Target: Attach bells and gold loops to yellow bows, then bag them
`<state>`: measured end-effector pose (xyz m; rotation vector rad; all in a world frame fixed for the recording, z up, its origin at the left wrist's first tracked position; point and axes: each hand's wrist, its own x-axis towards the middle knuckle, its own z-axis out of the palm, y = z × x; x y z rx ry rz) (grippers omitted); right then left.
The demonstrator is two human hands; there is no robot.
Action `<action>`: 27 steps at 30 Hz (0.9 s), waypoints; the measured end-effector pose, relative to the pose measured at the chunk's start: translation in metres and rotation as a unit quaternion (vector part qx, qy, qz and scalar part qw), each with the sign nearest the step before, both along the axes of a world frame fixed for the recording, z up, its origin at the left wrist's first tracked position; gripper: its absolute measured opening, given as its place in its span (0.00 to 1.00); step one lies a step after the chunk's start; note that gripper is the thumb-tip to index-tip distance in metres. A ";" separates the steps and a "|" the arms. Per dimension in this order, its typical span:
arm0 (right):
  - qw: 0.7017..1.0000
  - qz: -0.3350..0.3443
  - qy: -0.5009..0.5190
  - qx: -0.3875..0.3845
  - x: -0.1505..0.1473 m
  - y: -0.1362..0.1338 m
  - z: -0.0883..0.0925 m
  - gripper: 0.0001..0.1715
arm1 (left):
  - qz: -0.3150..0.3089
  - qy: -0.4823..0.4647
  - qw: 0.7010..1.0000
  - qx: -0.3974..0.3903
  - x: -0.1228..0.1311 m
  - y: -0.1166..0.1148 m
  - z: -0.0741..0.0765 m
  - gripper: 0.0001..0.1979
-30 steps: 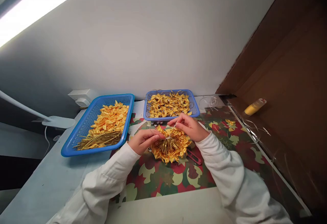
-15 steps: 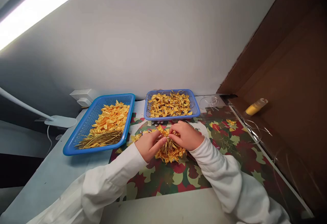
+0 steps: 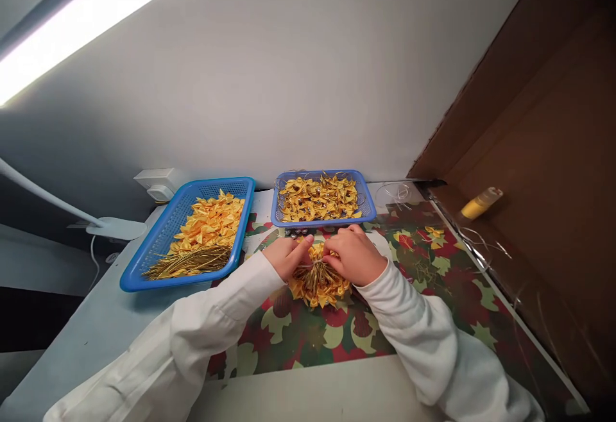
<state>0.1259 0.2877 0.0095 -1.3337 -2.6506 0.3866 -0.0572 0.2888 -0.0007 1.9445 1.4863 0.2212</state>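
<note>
A bunch of yellow-gold ribbon flowers (image 3: 320,297) lies on the camouflage-patterned sheet, its gold wire stems (image 3: 316,274) gathered toward the middle. At the left of the bunch, my left hand (image 3: 286,257) is closed, thumb along the fingers, and seems to pinch a thin pale thread by the stems. My right hand (image 3: 357,255) is on the opposite side, fingers curled in a pinch close to where the stems meet; it seems to hold the same thread, though its fingertips are partly hidden. Small silvery beads (image 3: 296,232) sit just behind the hands.
A blue basket (image 3: 126,279) at left carries loose ribbon flowers and gold wires. Another blue basket (image 3: 324,222) behind holds wired, beaded flowers. Clear line (image 3: 397,194) and scraps (image 3: 426,272) lie right. A yellow bottle (image 3: 481,204) is near the brown panel (image 3: 543,120). A white lamp base (image 3: 115,227) stands left.
My left hand has drawn back from the stems, up and slightly leftward, widening the gap between the hands. My right hand has shifted only slightly. More of the gathered stems shows.
</note>
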 end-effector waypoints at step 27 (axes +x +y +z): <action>0.996 0.011 0.048 -0.080 -0.003 0.008 -0.018 0.15 | -0.135 0.040 0.987 0.076 -0.012 0.010 -0.020 0.06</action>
